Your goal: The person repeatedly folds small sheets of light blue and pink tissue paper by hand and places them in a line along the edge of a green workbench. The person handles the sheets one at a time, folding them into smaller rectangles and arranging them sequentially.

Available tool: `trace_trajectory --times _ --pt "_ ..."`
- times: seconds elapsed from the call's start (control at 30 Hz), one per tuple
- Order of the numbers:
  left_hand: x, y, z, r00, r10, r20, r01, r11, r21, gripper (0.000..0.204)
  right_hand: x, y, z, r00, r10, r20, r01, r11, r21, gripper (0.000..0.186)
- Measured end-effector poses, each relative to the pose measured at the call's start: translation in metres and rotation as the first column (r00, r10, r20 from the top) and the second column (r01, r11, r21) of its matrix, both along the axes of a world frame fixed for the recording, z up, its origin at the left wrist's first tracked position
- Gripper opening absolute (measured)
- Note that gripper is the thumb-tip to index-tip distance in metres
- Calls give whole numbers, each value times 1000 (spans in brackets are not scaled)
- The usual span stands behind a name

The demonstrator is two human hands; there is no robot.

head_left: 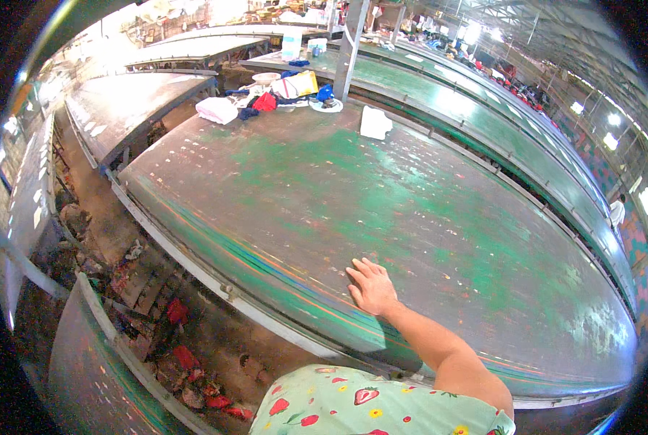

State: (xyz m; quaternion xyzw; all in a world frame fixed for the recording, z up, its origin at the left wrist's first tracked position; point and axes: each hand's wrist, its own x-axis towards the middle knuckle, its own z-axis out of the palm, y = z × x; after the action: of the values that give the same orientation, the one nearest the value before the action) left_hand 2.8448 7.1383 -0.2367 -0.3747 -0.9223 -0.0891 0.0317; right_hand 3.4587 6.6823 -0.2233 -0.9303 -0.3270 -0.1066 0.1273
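My right hand (373, 288) lies palm down on the long table (295, 196), close to its near edge. Its fingers are spread and nothing is in them. The bare forearm reaches in from the lower right, beside a pale green top (338, 406) with a strawberry print. The tabletop is dark and worn, with green paint smears, pale flecks and coloured stripes along the near edge. My left hand does not show. A white piece with an uneven edge (375, 123) lies at the table's far side.
At the table's far left end are a pinkish-white bundle (217, 110), a red cloth (264, 102) and a yellow-and-white bag (296, 85). A grey post (350, 54) stands behind them. Other long tables (440, 98) run alongside. Red scraps (186, 359) litter the aisle floor at the left.
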Motion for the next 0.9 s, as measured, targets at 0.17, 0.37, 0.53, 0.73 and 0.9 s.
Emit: trace_trajectory --times 0.17,0.37,0.53,0.73,0.9 --pt "-24 62 -6 995 100 3 -100 995 28 101 7 37 -10 975 -212 -64 207 975 -77 52" --pt "-30 139 -4 949 277 147 -288 956 59 109 73 169 -14 918 -396 -36 394 918 -45 55" --pt "55 216 28 968 -205 144 140 919 369 90 100 209 -11 871 -488 -47 486 872 -52 55" --pt "181 357 24 673 -737 -66 615 507 603 84 98 209 -12 916 -401 7 400 916 40 53" --pt "317 407 70 390 -920 -36 617 232 752 85 104 216 -11 892 -451 -13 452 892 9 53"
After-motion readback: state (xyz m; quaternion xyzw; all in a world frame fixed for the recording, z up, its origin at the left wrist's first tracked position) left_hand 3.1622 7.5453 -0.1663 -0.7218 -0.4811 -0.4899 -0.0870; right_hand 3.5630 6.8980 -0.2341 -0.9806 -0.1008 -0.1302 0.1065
